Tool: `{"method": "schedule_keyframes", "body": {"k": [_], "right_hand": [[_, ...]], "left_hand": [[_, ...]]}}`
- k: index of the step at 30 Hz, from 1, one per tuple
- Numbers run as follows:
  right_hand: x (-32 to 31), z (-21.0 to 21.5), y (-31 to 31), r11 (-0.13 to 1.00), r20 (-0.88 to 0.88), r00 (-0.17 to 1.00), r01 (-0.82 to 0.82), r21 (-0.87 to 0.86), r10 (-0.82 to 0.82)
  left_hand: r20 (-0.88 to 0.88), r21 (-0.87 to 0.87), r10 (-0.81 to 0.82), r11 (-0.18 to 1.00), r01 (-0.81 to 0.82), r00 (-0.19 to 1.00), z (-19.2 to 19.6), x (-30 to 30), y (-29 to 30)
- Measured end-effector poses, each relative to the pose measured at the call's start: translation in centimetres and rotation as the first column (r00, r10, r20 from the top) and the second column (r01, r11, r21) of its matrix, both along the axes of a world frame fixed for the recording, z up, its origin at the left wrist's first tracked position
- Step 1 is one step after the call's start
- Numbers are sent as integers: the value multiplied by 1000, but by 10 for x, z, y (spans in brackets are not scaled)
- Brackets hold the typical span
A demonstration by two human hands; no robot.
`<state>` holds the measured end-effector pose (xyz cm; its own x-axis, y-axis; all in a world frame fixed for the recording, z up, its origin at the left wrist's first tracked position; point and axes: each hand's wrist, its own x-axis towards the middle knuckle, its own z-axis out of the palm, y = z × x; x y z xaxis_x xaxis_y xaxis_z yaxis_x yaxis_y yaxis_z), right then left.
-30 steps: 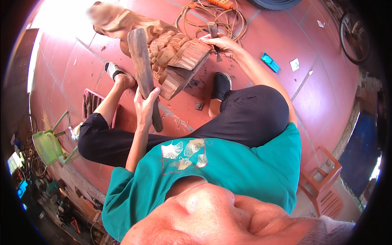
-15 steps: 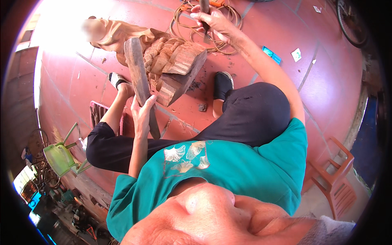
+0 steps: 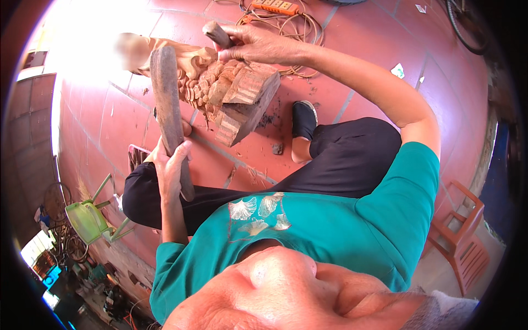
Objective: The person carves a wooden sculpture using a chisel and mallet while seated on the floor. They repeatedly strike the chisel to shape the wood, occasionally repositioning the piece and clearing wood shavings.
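A carved wooden figure (image 3: 217, 88) lies on its side, its rough-cut split base toward me and its head at the far left. In the fingers of my right hand (image 3: 253, 44) is a chisel (image 3: 218, 34), held over the far side of the carving with its handle end up and to the left. My hand hides its blade. Wrapped around the lower part of a long wooden club (image 3: 166, 93), my left hand (image 3: 171, 159) holds it upright, left of the base. In this view the club overlaps the left part of the carving.
Beyond the carving lies an orange power strip (image 3: 275, 6) with a coiled cord (image 3: 297, 27). Wood chips and a dark chunk (image 3: 278, 148) are on the red tiled floor. A green chair (image 3: 87, 220) stands left, a brown plastic chair (image 3: 459, 236) right.
My right hand has moved left with the chisel, from near the cord to over the carving, and the handle has tilted. My left hand has shifted the club left and slightly nearer.
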<state>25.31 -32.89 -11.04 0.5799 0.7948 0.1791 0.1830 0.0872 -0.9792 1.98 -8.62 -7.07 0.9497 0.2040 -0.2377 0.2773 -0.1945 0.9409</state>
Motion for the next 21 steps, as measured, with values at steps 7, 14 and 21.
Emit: {"method": "schedule_keyframes", "body": {"k": [7,14,21], "right_hand": [[-12,1,2,1000,20,1000,-23,13,22],[-18,8,4,1000,8,1000,-9,18,9],[-21,13,8,993,20,993,-114,-5,114]], "left_hand": [[61,-90,75,994,-69,995,-8,1,-21],[139,17,31,999,-34,990,-7,0,-26],[226,93,65,992,-88,972,-5,-3,-32]]}}
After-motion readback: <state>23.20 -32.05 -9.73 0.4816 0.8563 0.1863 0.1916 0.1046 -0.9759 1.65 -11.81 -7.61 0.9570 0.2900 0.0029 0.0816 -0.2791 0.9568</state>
